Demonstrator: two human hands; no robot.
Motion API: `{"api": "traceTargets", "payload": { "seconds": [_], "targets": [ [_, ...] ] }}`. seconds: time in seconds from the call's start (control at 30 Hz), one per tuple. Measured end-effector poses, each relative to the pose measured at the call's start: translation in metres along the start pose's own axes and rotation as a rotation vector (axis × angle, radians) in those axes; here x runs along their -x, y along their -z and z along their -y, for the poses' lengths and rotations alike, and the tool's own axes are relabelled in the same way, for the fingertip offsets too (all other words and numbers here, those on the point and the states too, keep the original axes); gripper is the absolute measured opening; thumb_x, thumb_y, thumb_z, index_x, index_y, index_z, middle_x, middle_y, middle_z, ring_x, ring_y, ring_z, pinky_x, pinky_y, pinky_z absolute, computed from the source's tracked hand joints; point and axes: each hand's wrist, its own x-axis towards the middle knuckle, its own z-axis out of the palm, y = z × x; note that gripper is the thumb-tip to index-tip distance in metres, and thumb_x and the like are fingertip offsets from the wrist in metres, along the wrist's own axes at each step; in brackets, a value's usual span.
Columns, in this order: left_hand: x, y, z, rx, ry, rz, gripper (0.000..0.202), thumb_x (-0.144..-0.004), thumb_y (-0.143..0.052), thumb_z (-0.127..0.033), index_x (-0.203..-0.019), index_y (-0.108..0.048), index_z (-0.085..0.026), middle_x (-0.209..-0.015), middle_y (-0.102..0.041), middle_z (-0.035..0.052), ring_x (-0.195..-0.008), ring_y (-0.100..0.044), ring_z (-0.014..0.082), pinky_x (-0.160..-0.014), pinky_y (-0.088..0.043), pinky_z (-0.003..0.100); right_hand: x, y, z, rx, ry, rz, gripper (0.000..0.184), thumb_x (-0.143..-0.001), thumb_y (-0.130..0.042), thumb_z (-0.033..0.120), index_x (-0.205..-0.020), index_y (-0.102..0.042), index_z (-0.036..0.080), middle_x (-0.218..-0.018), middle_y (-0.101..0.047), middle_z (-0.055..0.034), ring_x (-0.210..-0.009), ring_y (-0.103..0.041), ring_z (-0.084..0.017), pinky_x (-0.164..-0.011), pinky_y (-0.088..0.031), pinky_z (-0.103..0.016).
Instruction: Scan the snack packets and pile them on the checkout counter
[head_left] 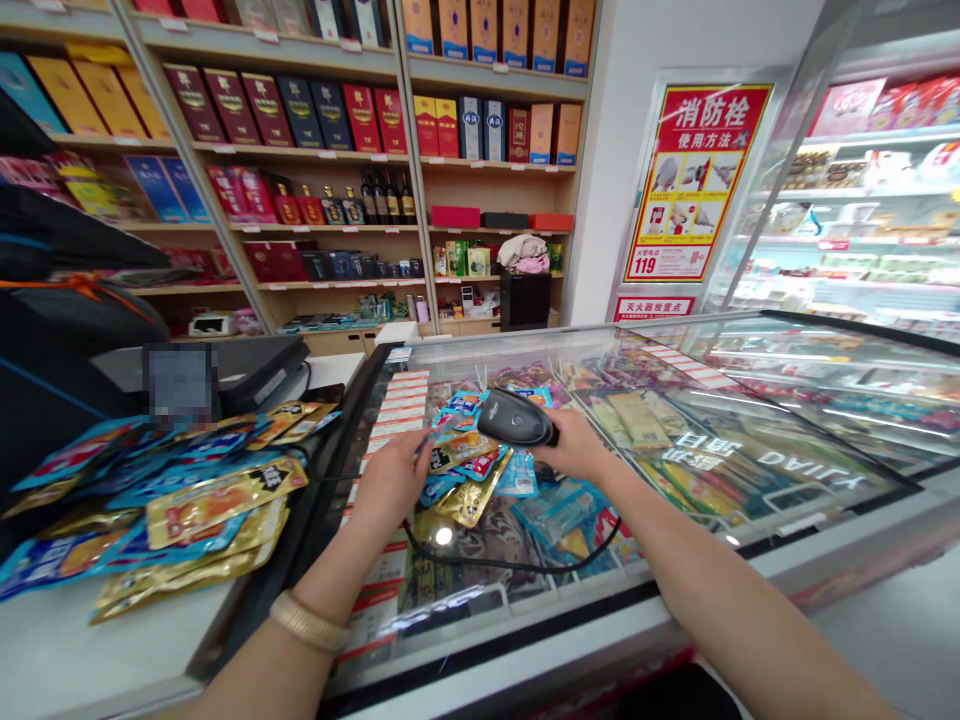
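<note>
My right hand (576,446) grips a black handheld barcode scanner (516,418), its head turned left over a small heap of snack packets. The scanner's black cable (510,566) loops down across the glass. My left hand (391,478) is closed in a pinch at the heap's left side, on the edge of a shiny blue snack packet (448,424) just left of the scanner head. Gold snack packets (478,494) and blue ones lie beneath, on the glass top of a chest freezer (525,630). My fingertips partly hide the pinched edge.
A larger pile of blue and gold packets (225,500) covers part of the white counter (142,650) at left, beside a dark device (259,365). Frozen goods show through the freezer glass. Shelves of boxed bottles (300,110) stand behind; a lit display fridge (862,200) is at right.
</note>
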Motion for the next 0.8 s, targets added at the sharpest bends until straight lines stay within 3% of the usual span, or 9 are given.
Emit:
{"api": "traceTargets", "payload": {
  "seconds": [0.07,0.17,0.3,0.43,0.8],
  "targets": [
    [0.0,0.004,-0.002,0.123,0.131,-0.094,0.034,-0.083,-0.05,-0.041,-0.095,-0.074,-0.019,-0.091,-0.075,0.0083,-0.087,-0.07,0.0251,-0.081,-0.053,0.034,0.0,0.001,0.002,-0.012,0.002,0.003,0.024,-0.073,-0.067,0.028,-0.095,-0.07,0.019,-0.084,-0.074,-0.0047,-0.077,-0.067,-0.021,-0.072,-0.048,-0.028],
    [0.0,0.005,-0.004,0.501,0.331,-0.142,0.042,-0.076,-0.057,-0.053,-0.089,-0.073,-0.016,-0.079,-0.074,0.0051,-0.072,-0.069,0.0228,-0.068,-0.055,0.033,0.0,0.002,0.004,-0.013,0.013,0.006,0.023,-0.073,-0.067,0.026,-0.094,-0.07,0.019,-0.086,-0.074,-0.005,-0.078,-0.067,-0.021,-0.073,-0.049,-0.027],
    [0.001,0.0,-0.008,0.914,0.436,-0.134,0.056,-0.058,-0.074,-0.058,-0.091,-0.072,-0.013,-0.091,-0.075,0.0059,-0.081,-0.068,0.0226,-0.071,-0.059,0.035,0.0,0.002,0.006,-0.021,0.029,0.019,0.018,-0.072,-0.066,0.023,-0.089,-0.069,0.018,-0.083,-0.073,-0.0048,-0.075,-0.066,-0.02,-0.071,-0.048,-0.027],
    [0.003,-0.002,-0.014,0.934,0.443,-0.118,0.058,-0.052,-0.078,-0.06,-0.086,-0.073,-0.013,-0.086,-0.074,0.0056,-0.082,-0.068,0.0234,-0.073,-0.061,0.038,0.0,0.004,0.009,-0.038,0.06,0.03,0.017,-0.071,-0.065,0.021,-0.088,-0.067,0.018,-0.083,-0.072,-0.0045,-0.074,-0.065,-0.019,-0.07,-0.047,-0.026],
    [0.005,-0.004,-0.014,0.928,0.457,-0.139,0.048,-0.055,-0.078,-0.052,-0.082,-0.074,-0.013,-0.081,-0.074,0.0039,-0.078,-0.067,0.0224,-0.076,-0.059,0.039,0.0,0.005,0.018,-0.054,0.07,0.07,0.028,-0.071,-0.065,0.02,-0.099,-0.069,0.019,-0.092,-0.074,-0.0048,-0.083,-0.068,-0.021,-0.077,-0.049,-0.027]
  ]
}}
